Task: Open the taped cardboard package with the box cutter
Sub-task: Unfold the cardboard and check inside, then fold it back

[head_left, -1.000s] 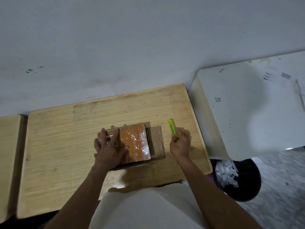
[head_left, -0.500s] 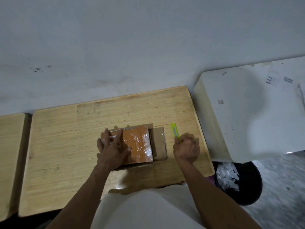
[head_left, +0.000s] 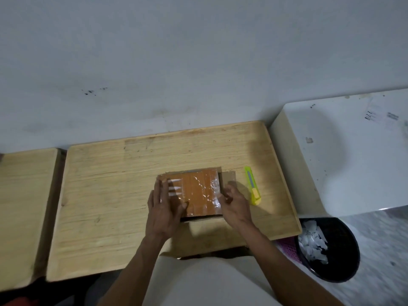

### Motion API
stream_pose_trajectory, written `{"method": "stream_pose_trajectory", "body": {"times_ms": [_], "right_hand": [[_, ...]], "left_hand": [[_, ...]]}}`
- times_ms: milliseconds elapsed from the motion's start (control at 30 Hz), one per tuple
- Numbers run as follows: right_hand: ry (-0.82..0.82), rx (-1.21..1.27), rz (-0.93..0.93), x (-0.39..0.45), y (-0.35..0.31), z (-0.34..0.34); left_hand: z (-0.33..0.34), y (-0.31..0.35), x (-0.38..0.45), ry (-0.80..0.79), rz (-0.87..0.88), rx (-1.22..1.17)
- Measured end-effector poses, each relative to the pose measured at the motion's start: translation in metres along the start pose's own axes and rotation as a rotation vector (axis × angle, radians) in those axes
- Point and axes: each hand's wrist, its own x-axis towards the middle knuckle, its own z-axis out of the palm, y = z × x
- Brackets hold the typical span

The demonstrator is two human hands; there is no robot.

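A small cardboard package [head_left: 198, 191], wrapped in shiny clear tape, lies on the wooden table [head_left: 114, 195]. A loose flap [head_left: 229, 176] sticks out flat at its right end. My left hand [head_left: 164, 206] rests flat on the package's left part, fingers spread. At the package's right edge, my right hand [head_left: 235, 205] has its fingertips curled against the taped end. The yellow-green box cutter [head_left: 252, 188] lies by itself on the table just right of my right hand, untouched.
A second wooden table [head_left: 22, 206] adjoins on the left. A white table [head_left: 353, 155] stands to the right. Below it on the floor is a black bin [head_left: 331, 250] holding white paper scraps. A pale wall runs behind the tables.
My right hand has put the box cutter down on the table and moved left onto the package's right edge. My left hand stays on the package.
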Motion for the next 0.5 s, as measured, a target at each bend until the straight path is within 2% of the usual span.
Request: {"method": "stream_pose_trajectory", "body": {"times_ms": [133, 367, 500], "right_hand": [[0.051, 0.037, 0.063, -0.002, 0.005, 0.014], [0.173, 0.138, 0.094, -0.013, -0.002, 0.021], [0.226, 0.203, 0.084, -0.015, -0.009, 0.020]], "left_hand": [[0.000, -0.010, -0.009, -0.069, -0.075, -0.060], [-0.009, -0.038, -0.003, -0.038, 0.016, -0.066], [-0.017, -0.047, -0.004, -0.040, 0.172, -0.040]]}}
